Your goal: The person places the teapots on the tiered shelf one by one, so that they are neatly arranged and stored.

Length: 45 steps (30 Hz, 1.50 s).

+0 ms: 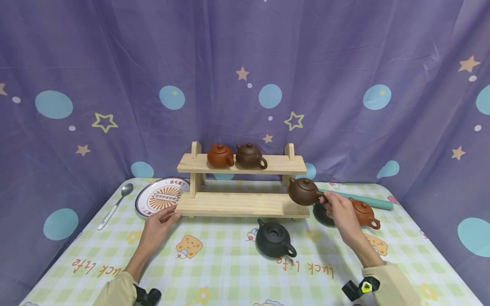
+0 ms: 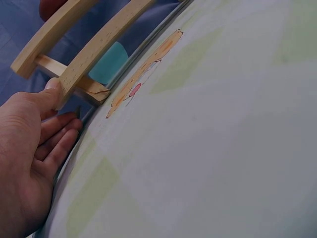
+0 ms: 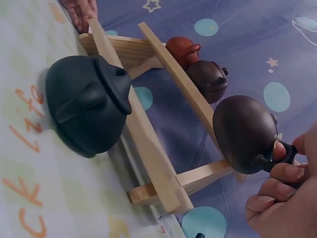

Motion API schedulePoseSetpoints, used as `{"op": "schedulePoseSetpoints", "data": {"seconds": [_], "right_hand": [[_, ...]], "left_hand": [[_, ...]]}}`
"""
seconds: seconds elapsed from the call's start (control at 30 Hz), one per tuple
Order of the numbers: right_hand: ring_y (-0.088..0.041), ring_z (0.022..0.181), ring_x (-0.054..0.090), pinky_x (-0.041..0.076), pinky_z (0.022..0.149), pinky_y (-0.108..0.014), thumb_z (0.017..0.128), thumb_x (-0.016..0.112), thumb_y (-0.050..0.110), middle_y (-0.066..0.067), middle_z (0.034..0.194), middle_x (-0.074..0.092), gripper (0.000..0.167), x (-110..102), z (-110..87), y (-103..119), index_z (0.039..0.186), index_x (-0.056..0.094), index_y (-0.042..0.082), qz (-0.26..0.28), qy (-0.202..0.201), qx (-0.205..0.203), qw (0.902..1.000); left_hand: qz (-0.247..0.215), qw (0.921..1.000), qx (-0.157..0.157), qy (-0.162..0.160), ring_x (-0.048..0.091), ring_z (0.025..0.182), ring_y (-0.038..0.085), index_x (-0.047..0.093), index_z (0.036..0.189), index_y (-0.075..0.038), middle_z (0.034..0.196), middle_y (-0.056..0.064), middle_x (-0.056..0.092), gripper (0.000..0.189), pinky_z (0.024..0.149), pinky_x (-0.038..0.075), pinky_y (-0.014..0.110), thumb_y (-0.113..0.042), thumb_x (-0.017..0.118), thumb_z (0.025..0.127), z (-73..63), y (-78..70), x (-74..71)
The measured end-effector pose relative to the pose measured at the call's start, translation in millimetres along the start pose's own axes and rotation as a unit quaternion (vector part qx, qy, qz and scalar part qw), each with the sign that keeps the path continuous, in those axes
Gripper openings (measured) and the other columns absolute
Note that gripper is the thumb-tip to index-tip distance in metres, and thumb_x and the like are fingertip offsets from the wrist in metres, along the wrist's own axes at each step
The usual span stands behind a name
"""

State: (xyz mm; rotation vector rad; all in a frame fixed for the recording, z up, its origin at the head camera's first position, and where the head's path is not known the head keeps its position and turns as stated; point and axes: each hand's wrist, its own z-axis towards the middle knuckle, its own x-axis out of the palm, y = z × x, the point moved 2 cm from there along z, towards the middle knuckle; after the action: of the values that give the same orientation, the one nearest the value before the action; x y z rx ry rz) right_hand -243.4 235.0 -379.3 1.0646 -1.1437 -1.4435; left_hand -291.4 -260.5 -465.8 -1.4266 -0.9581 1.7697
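Observation:
By its handle my right hand [image 1: 342, 214] pinches a dark brown teapot [image 1: 305, 192], held in the air in front of the right end of the wooden two-tier shelf [image 1: 241, 205]. My left hand [image 1: 158, 227] grips the left end of the lower board, thumb against the wood and fingers below it in the left wrist view. On the upper board sit a reddish-brown teapot [image 1: 220, 156] and another dark brown teapot [image 1: 249, 156], side by side. A black teapot [image 1: 273, 240] stands on the tablecloth before the shelf, its handle toward the right front.
An orange-brown teapot [image 1: 364, 213] and a dark round object [image 1: 322, 215] lie partly hidden behind my right hand. A green rod [image 1: 377, 203] stretches behind them. To the left are a patterned plate [image 1: 143, 199] and a spoon [image 1: 115, 207]. A purple curtain [image 1: 229, 38] hangs behind the table.

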Motion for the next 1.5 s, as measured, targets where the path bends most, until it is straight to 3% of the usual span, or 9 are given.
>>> {"op": "schedulePoseSetpoints", "data": {"seconds": [0.47, 1.5], "right_hand": [[-0.005, 0.052, 0.026, 0.02, 0.048, -0.025, 0.112, 0.046, 0.022, 0.005, 0.061, 0.033, 0.035, 12, 22.8, 13, 0.087, 0.057, 0.0, 0.033, 0.004, -0.009, 0.9994], [-0.005, 0.054, 0.028, 0.024, 0.049, -0.02, 0.112, 0.043, 0.02, 0.005, 0.062, 0.034, 0.035, 36, 67.3, 22, 0.086, 0.056, 0.0, 0.061, 0.001, -0.027, 0.9978]], "left_hand": [[-0.008, 0.9999, -0.007, 0.003, 0.063, 0.123, 0.037, 0.051, 0.147, 0.003, 0.133, 0.024, 0.065, 0.062, 0.109, 0.047, 0.047, -0.039, 0.065, 0.104, 0.6, 1.6, 0.4], [-0.005, 1.0, -0.006, 0.003, 0.064, 0.122, 0.038, 0.051, 0.147, 0.003, 0.132, 0.024, 0.066, 0.06, 0.109, 0.047, 0.048, -0.037, 0.065, 0.104, -0.4, 0.6, 0.2]]}}
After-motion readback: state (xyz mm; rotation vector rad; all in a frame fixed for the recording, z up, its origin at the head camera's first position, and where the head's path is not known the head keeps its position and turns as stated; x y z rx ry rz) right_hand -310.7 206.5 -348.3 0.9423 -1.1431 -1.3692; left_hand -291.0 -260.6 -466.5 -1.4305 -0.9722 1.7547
